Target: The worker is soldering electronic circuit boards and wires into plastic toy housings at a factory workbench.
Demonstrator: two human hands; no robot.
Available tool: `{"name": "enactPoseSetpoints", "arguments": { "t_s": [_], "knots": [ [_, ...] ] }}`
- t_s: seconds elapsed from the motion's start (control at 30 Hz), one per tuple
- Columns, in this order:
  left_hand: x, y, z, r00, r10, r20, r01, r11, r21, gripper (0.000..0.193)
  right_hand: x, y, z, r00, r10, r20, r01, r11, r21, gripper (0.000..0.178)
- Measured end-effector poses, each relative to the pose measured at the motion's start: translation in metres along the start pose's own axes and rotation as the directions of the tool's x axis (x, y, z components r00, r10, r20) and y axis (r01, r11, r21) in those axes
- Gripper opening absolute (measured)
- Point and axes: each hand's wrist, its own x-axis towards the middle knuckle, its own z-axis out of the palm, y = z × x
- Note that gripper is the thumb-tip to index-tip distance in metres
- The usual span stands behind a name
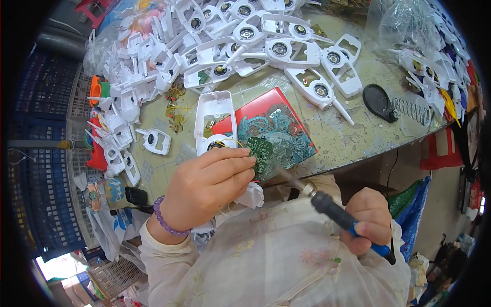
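Observation:
My left hand (207, 181), with a purple bead bracelet (168, 220) on its wrist, pinches a small green circuit board (263, 151) by its left edge. A yellow wire (232, 141) runs close to the fingertips. Beneath the board lies a red flat case with a teal dragon-like pattern (286, 123). A white plastic housing (215, 105) with a rectangular opening rests just beyond my left hand. In my right hand (369, 217) is a soldering iron (330, 209) with a blue and black handle. Its tip points toward the board and appears a little apart from it.
White housings with round speakers (280, 48) are heaped across the far side of the table (342, 146), more at the left. A soldering iron stand with a coiled spring (410, 111) and a round black dish (379, 102) stand at the right. Blue crates (41, 169) line the left.

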Motion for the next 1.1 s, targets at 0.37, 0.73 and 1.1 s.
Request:
{"name": "enactPoseSetpoints", "arguments": {
  "t_s": [0.37, 0.73, 1.1],
  "knots": [
    [-0.003, -0.001, 0.002, 0.999, -0.019, -0.032, 0.017, 0.999, -0.042, 0.022, 0.038, 0.033, 0.046, 0.935, 0.294, 0.198, -0.211, 0.91, -0.356, 0.037],
    [-0.011, -0.001, 0.013, 0.973, -0.108, -0.205, 0.074, 0.983, -0.165, 0.024, 0.049, 0.029, 0.066, 0.867, 0.455, 0.202, -0.324, 0.824, -0.464, 0.046],
    [-0.045, 0.011, 0.022, 0.885, -0.331, -0.327, 0.257, 0.934, -0.249, 0.029, 0.047, 0.03, 0.068, 0.881, 0.439, 0.177, -0.318, 0.827, -0.464, 0.048]
  ]
}}
